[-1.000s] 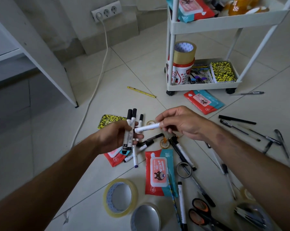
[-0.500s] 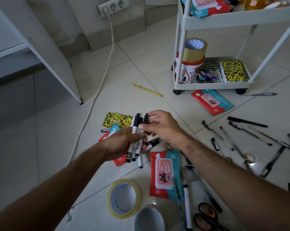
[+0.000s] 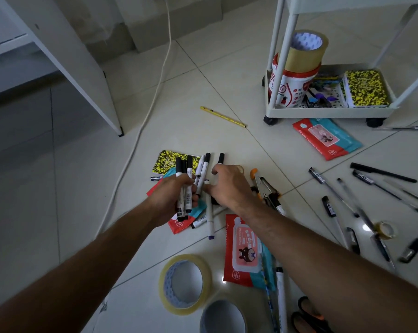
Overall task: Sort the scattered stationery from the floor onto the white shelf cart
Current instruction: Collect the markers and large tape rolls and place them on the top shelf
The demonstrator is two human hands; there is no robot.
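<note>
1. Nearest the person, below both forearms, lie two rolls of clear packing tape (image 3: pixel 185 283) and a red-and-teal packet of wet wipes (image 3: pixel 245 251), all on the pale tiled floor (image 3: pixel 83 212) and not yet sorted.

2. The left hand (image 3: pixel 171 200) is curled round a bunch of white markers with black caps (image 3: pixel 184 186), caps pointing away from the person. A second ago it held fewer; the marker that the right hand was then passing across now seems to stand in the bunch.

3. The right hand (image 3: pixel 229 188), just right of the left and nearly touching it, has let that marker go and dropped toward the floor. Its fingers are curled and spread over the loose markers there; whether it already pinches one I cannot tell, since the hand hides its own fingertips.

4. Under and just beyond the hands lie more white markers (image 3: pixel 210 219), a second red packet and a yellow-and-black speckled notebook (image 3: pixel 174 159). To the right of the right hand are a clip-like tool with an orange end (image 3: pixel 263 186) and a scatter of black pens (image 3: pixel 361 188).

5. Well beyond the right hand stands the white metal shelf cart on castors (image 3: pixel 328 114), its bottom tray already holding a red-and-white tub, a brown tape roll and a matching notebook.

6. Judgement: the gathering is growing by one marker at a time; nothing in hand has reached the cart, and most of the floor's stationery remains.
</note>
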